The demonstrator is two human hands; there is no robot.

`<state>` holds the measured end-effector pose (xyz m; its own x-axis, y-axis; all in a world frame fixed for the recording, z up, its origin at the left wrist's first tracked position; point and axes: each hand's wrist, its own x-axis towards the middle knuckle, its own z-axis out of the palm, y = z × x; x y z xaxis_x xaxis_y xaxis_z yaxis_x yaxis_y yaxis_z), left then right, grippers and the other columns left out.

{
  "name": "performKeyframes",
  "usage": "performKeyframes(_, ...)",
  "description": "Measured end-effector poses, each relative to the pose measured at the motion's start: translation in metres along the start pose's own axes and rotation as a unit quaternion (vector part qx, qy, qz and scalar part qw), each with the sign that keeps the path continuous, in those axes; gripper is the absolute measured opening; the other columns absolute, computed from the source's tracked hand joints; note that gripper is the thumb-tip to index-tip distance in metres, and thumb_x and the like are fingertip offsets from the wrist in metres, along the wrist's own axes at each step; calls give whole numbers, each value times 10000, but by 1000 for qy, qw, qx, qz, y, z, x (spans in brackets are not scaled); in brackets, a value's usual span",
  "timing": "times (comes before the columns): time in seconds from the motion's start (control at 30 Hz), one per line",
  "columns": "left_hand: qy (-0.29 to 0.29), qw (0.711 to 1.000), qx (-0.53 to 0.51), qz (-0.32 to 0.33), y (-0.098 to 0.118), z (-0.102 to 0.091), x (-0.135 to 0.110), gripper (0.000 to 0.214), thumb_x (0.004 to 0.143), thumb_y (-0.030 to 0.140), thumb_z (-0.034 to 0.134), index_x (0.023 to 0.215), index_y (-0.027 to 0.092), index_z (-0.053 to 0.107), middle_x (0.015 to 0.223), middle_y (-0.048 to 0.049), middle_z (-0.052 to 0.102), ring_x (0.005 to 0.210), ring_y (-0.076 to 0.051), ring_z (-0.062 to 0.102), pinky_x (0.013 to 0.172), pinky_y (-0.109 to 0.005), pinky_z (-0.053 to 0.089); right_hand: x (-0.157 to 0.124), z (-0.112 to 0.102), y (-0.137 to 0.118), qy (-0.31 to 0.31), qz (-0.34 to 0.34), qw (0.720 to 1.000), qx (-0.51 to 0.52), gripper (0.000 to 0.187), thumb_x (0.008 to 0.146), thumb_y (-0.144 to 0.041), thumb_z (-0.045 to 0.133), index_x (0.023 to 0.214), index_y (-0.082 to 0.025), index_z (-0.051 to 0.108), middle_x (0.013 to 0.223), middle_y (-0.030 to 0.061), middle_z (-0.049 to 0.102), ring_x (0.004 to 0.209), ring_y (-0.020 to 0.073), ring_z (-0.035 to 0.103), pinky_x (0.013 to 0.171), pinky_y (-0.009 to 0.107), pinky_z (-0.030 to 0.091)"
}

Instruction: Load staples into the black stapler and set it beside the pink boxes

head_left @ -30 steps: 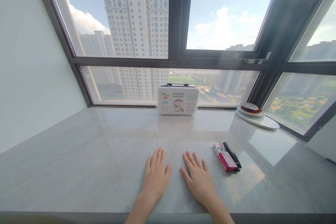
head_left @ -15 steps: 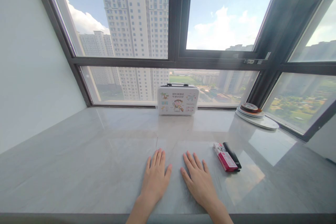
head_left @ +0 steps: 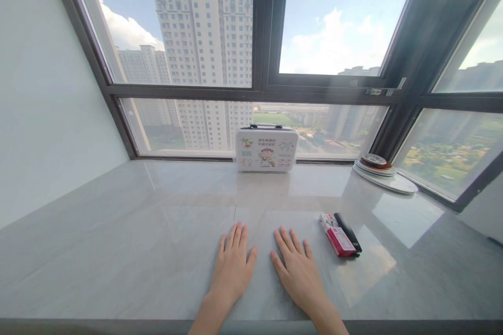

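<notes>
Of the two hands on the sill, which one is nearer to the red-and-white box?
The right hand: the red-and-white box lies off its little-finger side, while the left hand rests farther away.

— Where are you?
— In a home, I'd say, high up: before me runs a broad stone sill (head_left: 118, 230), like a bay's.
— Why high up?
— The window (head_left: 188, 92) at twelve o'clock shows towers (head_left: 204, 36) at eleven and a green field (head_left: 271, 118) far below.
— And why a home?
— A cartoon case (head_left: 267, 153) at twelve, a plain white wall (head_left: 47, 94) at ten. Which room, I can't tell.
</notes>
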<state>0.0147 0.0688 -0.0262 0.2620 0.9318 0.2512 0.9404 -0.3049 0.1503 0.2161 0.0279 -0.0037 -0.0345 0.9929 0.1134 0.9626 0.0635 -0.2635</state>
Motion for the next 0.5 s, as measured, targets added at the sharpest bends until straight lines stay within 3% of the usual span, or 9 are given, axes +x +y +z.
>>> performKeyframes(0.5,-2,1000,-21,3,1,-4,1,584,1048,491,311,1603,310,333,1698,-25,226,1575,-284,190,1266,-574,208,0,0,1,-3,3,1000,2,614,1046,-557,264,1625,-352,273,1691,-42,213,1580,271,144,1267,542,97)
